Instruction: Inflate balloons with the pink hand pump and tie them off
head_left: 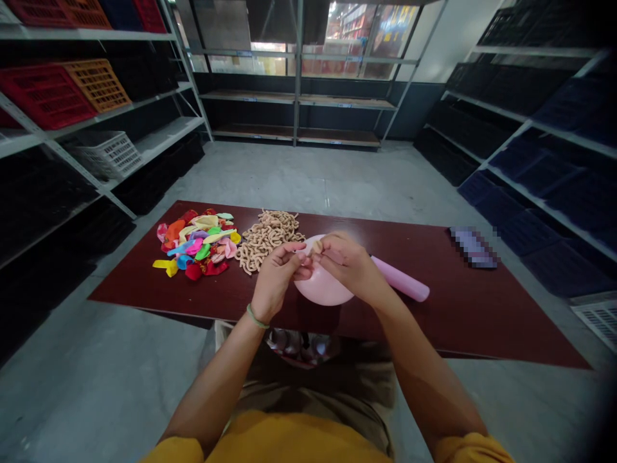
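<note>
1. L hand (277,283) & R hand (344,260) are held together above the worktop (482,308), approx. centre, w/ forearms extended fwd from yellow sleeves (470,448).
2. Pink round balloon (322,286) is positioned btwn & just below both hands, inflated, its lower side at or just above the worktop; contact cannot be confirmed.
3. Fingers state: L fingers (301,262) & R fingers (324,251) are pressed together at the balloon's neck, pinching it from opposite sides. Small tan piece (315,247) is seen at the fingertips; its exact nature cannot be determined.
4. Green wristband (256,316) is worn on L wrist.
5. Long pink balloon (400,278) is laid on the worktop just R of the R hand, angled, w/ its near end close to the R wrist.
6. Heap of tan curled strips (267,239) is located L of the hands, near the L fingers; material cannot be determined.
7. Pile of uninflated multicoloured balloons (195,244) is located further L, touching the tan heap's L edge.
8. Pixelated object (473,247) is located at far R of the worktop; type cannot be determined.
9. Metal shelving (299,96) is installed on 3 sides of the concrete floor (308,180). Red crates (48,96), orange crate (99,85) & white crate (108,154) are stored on L shelves.
</note>
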Action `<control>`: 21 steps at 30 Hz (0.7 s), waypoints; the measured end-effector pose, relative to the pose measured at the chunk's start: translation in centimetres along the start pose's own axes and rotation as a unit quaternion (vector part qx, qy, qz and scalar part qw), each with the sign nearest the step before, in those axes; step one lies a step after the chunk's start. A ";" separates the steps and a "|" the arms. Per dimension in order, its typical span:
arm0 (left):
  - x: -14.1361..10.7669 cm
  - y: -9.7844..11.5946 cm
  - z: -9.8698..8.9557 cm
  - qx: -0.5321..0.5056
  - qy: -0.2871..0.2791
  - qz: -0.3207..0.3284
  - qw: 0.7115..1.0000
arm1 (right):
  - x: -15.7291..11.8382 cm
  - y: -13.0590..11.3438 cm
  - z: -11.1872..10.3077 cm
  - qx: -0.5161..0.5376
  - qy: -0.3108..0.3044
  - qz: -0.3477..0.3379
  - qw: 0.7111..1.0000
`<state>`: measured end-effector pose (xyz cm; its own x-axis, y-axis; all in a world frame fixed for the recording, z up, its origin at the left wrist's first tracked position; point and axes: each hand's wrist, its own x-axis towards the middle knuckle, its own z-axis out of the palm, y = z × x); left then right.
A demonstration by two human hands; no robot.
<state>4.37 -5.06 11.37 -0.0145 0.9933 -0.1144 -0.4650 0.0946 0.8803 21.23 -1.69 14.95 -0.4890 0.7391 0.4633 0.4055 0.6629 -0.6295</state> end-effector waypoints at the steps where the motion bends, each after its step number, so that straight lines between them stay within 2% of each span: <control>1: 0.1 0.1 -0.1 -0.005 0.003 -0.013 1.000 | -0.2 0.1 0.1 0.009 0.004 0.014 1.000; 4: 0.3 0.6 -0.5 -0.009 -0.030 -0.066 0.997 | -0.7 0.7 0.4 0.029 0.001 0.015 0.999; 7: 0.5 1.1 -0.6 -0.021 -0.045 -0.095 0.994 | -0.9 1.3 0.7 0.036 0.021 -0.036 0.998; 10: 0.8 1.1 -0.5 -0.086 0.012 -0.084 0.993 | -0.9 1.7 1.0 0.031 0.051 -0.082 0.995; 14: 0.9 0.5 -0.2 -0.182 0.074 -0.079 0.977 | -0.9 2.0 1.2 0.019 0.070 -0.084 0.994; 17: 0.7 0.2 -0.2 -0.118 0.080 -0.047 0.989 | -1.2 2.2 1.4 -0.017 0.077 -0.072 0.994; 21: 0.2 0.5 -0.6 0.055 0.078 0.040 0.995 | -1.4 2.2 1.7 -0.045 0.084 -0.080 0.992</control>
<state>3.64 -4.89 11.54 -0.1890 0.9765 -0.1040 -0.3579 0.0301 0.9333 21.46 -1.46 11.85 -0.4199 0.6276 0.6556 0.4042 0.7761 -0.4841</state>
